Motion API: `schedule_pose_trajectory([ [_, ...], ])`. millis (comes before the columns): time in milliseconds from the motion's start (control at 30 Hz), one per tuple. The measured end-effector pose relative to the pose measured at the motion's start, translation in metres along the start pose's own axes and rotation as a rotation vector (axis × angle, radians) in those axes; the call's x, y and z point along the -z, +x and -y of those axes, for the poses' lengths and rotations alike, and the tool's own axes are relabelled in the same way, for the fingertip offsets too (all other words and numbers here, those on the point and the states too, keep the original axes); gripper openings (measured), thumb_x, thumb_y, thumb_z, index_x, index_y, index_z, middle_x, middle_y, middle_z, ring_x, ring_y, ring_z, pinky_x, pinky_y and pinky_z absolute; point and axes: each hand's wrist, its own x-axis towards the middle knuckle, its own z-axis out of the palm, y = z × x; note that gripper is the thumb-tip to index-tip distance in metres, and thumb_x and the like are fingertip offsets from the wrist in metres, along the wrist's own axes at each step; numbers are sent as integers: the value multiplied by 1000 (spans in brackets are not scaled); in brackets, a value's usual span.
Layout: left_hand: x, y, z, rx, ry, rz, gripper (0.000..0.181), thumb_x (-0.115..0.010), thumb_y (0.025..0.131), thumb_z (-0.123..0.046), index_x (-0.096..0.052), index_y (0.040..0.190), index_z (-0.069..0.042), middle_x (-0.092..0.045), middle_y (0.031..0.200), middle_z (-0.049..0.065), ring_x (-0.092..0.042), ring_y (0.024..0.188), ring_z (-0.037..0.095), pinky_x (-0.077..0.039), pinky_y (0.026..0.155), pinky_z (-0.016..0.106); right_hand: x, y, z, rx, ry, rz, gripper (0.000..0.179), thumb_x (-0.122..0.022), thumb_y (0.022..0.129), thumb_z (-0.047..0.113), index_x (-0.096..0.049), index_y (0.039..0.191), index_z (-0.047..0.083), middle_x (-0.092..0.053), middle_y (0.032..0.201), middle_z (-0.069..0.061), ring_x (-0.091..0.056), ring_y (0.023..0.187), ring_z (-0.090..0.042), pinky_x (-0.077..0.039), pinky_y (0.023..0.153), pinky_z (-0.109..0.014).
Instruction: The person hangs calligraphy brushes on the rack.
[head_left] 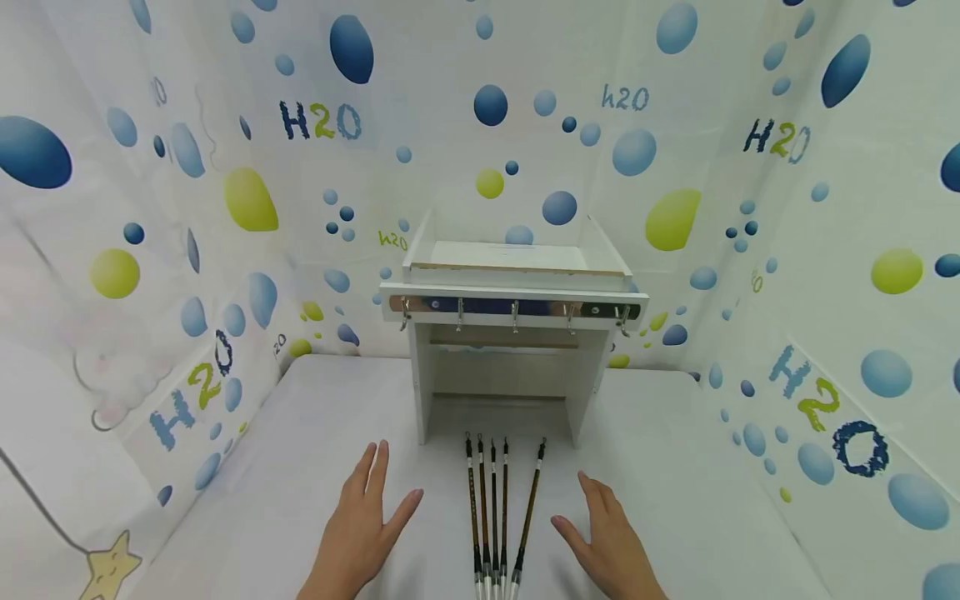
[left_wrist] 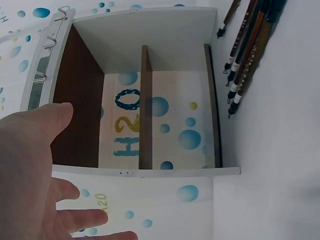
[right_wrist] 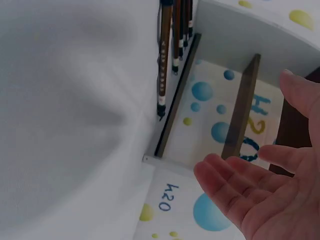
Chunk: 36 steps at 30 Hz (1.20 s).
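A white shelf (head_left: 422, 392) stands on a white counter (head_left: 690, 467), facing the person. Across the shelf's front, near its top, runs a rail (head_left: 487, 306) with five metal hooks (head_left: 515, 315).

Five brushes (head_left: 494, 508) with dark brown handles lie on the counter in front of the shelf, their hanging loops pointing toward it. Four lie close together; the fifth (head_left: 531, 504) slants apart from them, its looped end nearer the shelf's right side. The white tips, farthest from the shelf, are partly cut off from view.

The person's left hand (head_left: 360, 521) hovers in front of the shelf and to its left, fingers spread and straight, thumb well apart, with nothing in its hold. The right hand (head_left: 609, 537) mirrors it in front of the shelf and to its right, fingers loosely extended, likewise free. Neither touches a brush.

The step looks like a pause between grips, with both hands placed around the brushes. A next move on them would probably call for pinching one handle and guiding its small loop by the fingertips.

Behind the shelf, a bubble-patterned backdrop (head_left: 442, 92) repeats "H2O" and "h2O" in blue and green; some lettering shows through the shelf's open back. Pale marks run along a brush handle, too small to read. No brand name is legible.
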Motion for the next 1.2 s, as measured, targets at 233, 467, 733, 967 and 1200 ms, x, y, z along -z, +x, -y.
schedule_pose_trajectory([
  [233,-2,24,2,-40,-102,-97,85,-54,99,-52,-20,158,-1,-29,158,26,-42,139,47,-46,102,61,-10,7,10,6,71,46,78,-67,92,47,-39,151,5,-53,138,-17,-64,112,-30,-55,92,-49],
  [467,-10,58,0,-30,-221,-212,84,-58,99,-44,-16,160,-4,-39,152,25,-54,130,42,-52,97,56,-21,19,14,15,136,84,87,-68,93,40,-25,155,-3,-57,126,-18,-63,90,-20,-54,76,-40],
  [733,-8,88,-8,17,-336,-265,82,-60,99,-42,-18,160,-6,-45,150,21,-61,121,39,-55,94,53,-37,22,25,-43,185,142,86,-70,93,33,-25,150,-15,-60,101,-10,-49,79,-12,-46,67,-28],
  [967,-8,118,-14,16,-393,-328,77,-63,97,-36,-27,156,-1,-48,145,22,-61,117,40,-56,91,53,-52,26,30,-40,193,114,72,-71,91,23,-41,137,-23,-54,81,-4,-43,66,-8,-39,56,-22],
  [1200,-9,141,-22,-4,-405,-376,70,-66,96,-28,-36,152,2,-51,141,24,-60,116,40,-56,91,51,-65,30,34,-55,186,75,60,-73,87,14,-50,125,-26,-54,74,-6,-48,63,-11,-43,53,-24],
])
